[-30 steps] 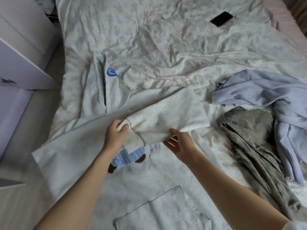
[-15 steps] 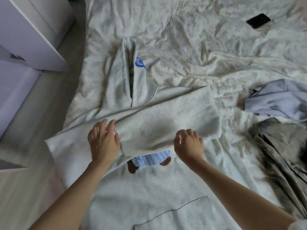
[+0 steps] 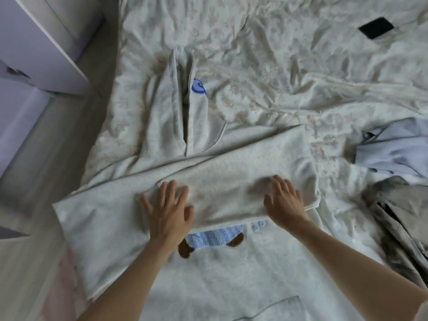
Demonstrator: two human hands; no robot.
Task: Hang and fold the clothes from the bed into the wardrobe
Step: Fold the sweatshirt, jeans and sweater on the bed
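- One bed (image 3: 289,66), floral sheet.
- One white hoodie (image 3: 227,181) spread on bed, sleeve folded across chest.
- Two more garments at right: blue (image 3: 393,156), grey (image 3: 403,218).
- Two hands, left (image 3: 170,212) and right (image 3: 283,200), fingers spread, flat on sleeve.
- One phone (image 3: 375,27).

No readable text, numbers or brand names anywhere in view. Only marks found: a blue swirl emblem (image 3: 198,87), without letters, printed on the hood of the pale hooded garment (image 3: 176,117) at far centre of the bed; a blue-striped and brown embroidered figure (image 3: 213,239) on the garment's front, half covered by the folded sleeve, wordless; next to it on the right, a few small blue marks (image 3: 259,225), too blurred to read. Black phone (image 3: 376,27) at far right, screen dark, nothing displayed.
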